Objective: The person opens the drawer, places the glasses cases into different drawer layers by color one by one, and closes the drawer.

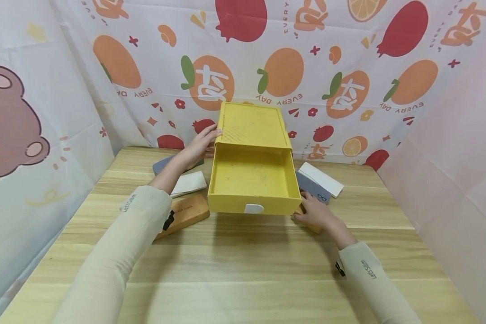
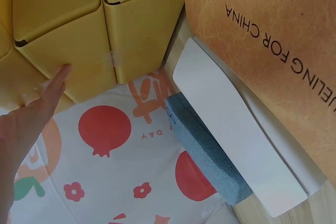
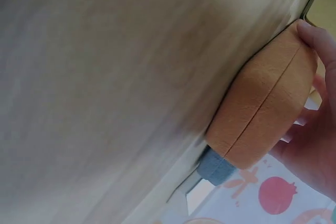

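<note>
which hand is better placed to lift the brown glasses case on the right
Probably the right hand: it grips that brown glasses case, while the left hand is across at the yellow drawer unit's left side, touching it.

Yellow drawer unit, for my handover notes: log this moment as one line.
yellow drawer: open | left hand: touching yellow unit | right hand: gripping orange-brown case | lettered case: on table
</note>
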The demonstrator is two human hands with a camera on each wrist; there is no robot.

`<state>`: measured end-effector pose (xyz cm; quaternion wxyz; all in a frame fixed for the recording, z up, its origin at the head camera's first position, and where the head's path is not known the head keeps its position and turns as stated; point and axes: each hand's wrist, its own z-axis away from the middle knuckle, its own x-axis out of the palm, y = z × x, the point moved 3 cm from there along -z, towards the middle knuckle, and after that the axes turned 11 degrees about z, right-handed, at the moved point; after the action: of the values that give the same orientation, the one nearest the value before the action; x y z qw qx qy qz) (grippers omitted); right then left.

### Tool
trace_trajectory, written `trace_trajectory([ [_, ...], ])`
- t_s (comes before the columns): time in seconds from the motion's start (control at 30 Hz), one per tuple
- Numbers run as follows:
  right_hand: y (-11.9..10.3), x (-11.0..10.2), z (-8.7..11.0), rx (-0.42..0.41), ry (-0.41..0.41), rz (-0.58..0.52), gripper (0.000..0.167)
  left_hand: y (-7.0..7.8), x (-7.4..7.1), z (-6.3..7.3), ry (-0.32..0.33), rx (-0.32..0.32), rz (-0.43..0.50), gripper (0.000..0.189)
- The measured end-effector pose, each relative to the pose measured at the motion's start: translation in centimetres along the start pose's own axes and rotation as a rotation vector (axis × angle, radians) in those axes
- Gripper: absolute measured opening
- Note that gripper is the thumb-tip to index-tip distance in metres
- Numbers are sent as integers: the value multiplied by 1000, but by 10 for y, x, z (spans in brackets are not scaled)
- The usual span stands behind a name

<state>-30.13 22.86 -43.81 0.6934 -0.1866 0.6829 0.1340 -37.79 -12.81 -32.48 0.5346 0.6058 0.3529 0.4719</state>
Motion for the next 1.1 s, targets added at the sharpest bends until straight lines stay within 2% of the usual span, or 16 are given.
trace_trajectory([
  [0.53, 6, 4, -5, -11, 77, -38, 61, 1, 0, 1, -8, 1, -7, 70],
  [0.83, 6, -6, -2, 1, 87, -36, 55, 1, 0, 2, -10, 3, -5, 70],
  [1.1, 12, -31, 1, 14, 75, -49, 74, 0, -1, 1, -13, 4, -24, 71],
])
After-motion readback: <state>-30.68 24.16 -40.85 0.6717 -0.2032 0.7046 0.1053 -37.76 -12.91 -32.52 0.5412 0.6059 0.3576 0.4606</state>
